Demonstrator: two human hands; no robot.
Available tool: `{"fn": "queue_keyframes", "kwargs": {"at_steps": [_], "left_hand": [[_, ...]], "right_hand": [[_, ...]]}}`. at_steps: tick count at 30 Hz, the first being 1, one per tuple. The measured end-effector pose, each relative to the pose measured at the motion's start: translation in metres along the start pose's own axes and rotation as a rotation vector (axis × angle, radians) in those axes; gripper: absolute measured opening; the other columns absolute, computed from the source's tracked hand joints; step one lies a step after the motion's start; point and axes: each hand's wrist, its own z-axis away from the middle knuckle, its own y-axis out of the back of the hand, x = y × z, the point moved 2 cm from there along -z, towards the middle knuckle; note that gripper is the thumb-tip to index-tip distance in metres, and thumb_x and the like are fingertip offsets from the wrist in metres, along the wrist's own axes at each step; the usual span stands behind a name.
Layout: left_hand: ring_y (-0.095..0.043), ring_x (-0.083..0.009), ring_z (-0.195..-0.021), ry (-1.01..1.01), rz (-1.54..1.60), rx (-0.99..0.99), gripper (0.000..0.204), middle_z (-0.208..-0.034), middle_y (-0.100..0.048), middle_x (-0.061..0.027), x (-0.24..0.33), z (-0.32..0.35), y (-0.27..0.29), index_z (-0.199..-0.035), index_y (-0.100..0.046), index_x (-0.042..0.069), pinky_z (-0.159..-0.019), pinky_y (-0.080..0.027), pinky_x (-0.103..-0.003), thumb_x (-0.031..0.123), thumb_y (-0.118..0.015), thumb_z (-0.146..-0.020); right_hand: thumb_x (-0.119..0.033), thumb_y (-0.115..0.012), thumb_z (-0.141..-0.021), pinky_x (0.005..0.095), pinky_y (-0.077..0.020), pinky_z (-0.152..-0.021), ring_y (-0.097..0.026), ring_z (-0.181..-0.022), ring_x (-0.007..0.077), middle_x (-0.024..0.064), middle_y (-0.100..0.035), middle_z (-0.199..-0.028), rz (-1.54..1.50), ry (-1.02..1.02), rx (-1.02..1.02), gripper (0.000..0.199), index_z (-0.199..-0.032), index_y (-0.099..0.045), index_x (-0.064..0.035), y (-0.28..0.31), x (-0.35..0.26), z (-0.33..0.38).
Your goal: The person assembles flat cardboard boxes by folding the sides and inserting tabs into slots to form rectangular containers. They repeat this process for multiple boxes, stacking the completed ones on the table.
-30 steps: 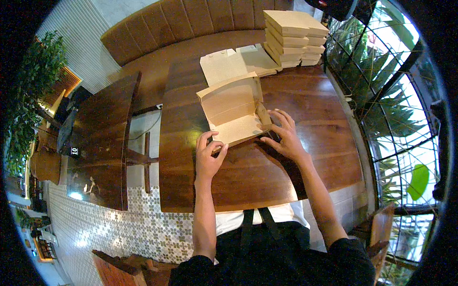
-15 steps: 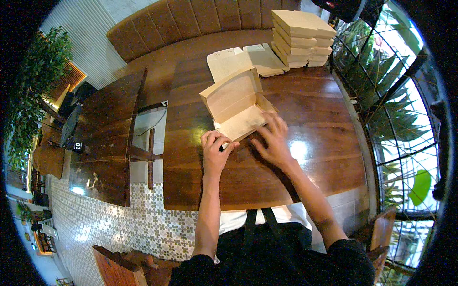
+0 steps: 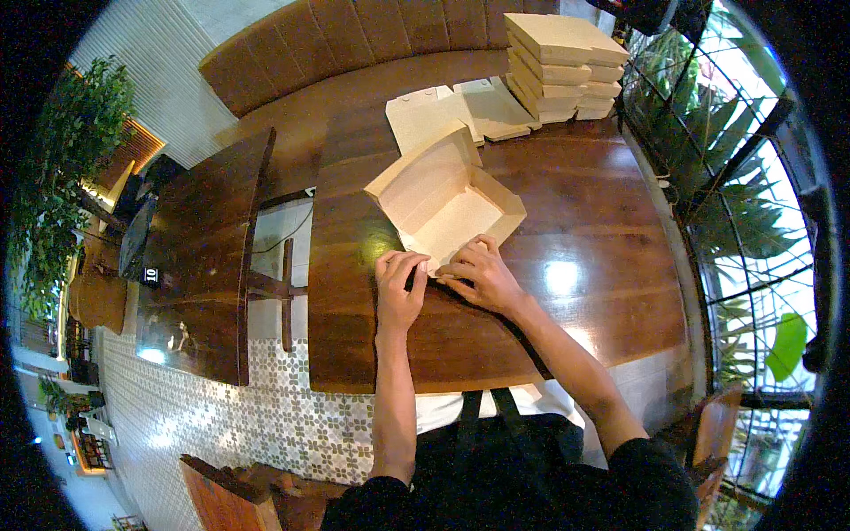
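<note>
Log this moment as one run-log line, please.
left hand: pressing near edge of open cardboard box | right hand: same edge | box on wooden table | folded box stack behind

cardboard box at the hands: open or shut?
Open: the cardboard box has its lid flap raised and its empty inside shows; both hands press its near edge.

A single head-worn fisheye view looks steeply down from above the person's own chest, facing forward across the dark polished wooden table (image 3: 567,292). Both forearms enter from the lower edge and meet near the picture's centre, so the left hand (image 3: 398,288) and right hand (image 3: 478,276) sit close under the lens. Just beyond the fingertips lies the open tan cardboard box (image 3: 443,199); farther beyond them, toward the top rim, stands the stack of folded tan cardboard boxes (image 3: 562,62). Straight table edges bow outward toward the round black border.
</note>
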Motion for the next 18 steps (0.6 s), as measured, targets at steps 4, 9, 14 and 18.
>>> {"fn": "queue_keyframes", "kwargs": {"at_steps": [4, 9, 14, 18], "left_hand": [[-0.057, -0.0314, -0.112, -0.059, 0.03, 0.062, 0.012, -0.109, -0.073, -0.0063, -0.0011, 0.0005, -0.0001, -0.106, -0.075, 0.008, -0.106, -0.041, -0.043, 0.011, -0.068, -0.096], [-0.056, -0.03, -0.113, -0.042, -0.021, 0.069, 0.012, -0.109, -0.073, -0.0039, -0.0041, 0.0008, 0.0004, -0.103, -0.074, 0.011, -0.106, -0.042, -0.043, 0.009, -0.071, -0.091], [-0.055, -0.0312, -0.113, -0.033, -0.023, 0.043, 0.014, -0.108, -0.073, -0.0047, -0.0032, 0.0015, 0.0004, -0.102, -0.073, 0.01, -0.105, -0.041, -0.044, 0.006, -0.069, -0.09], [-0.056, -0.0319, -0.111, -0.059, 0.009, -0.018, 0.016, -0.111, -0.073, -0.0051, -0.0004, 0.0015, -0.0001, -0.104, -0.073, 0.009, -0.103, -0.044, -0.044, 0.006, -0.072, -0.088]], "right_hand": [[-0.019, -0.081, -0.087, 0.0423, -0.0443, -0.098, -0.064, -0.1, 0.0256, 0.0045, -0.069, -0.098, -0.105, -0.035, 0.099, 0.015, -0.1, -0.078, -0.013, 0.0032, 0.0023, -0.0022], [-0.017, -0.081, -0.087, 0.0391, -0.0492, -0.09, -0.067, -0.097, 0.026, 0.0051, -0.071, -0.096, -0.186, -0.108, 0.112, 0.012, -0.097, -0.08, -0.0112, 0.0046, 0.0047, -0.0023], [-0.016, -0.081, -0.088, 0.0389, -0.0511, -0.088, -0.069, -0.096, 0.0258, 0.0069, -0.074, -0.096, -0.265, -0.204, 0.187, 0.011, -0.097, -0.08, -0.008, 0.0058, 0.0077, -0.0038], [-0.016, -0.082, -0.089, 0.0373, -0.0519, -0.086, -0.07, -0.091, 0.0257, 0.0074, -0.077, -0.094, -0.254, -0.334, 0.219, 0.011, -0.096, -0.081, -0.0077, 0.0037, 0.009, -0.0065]]}}
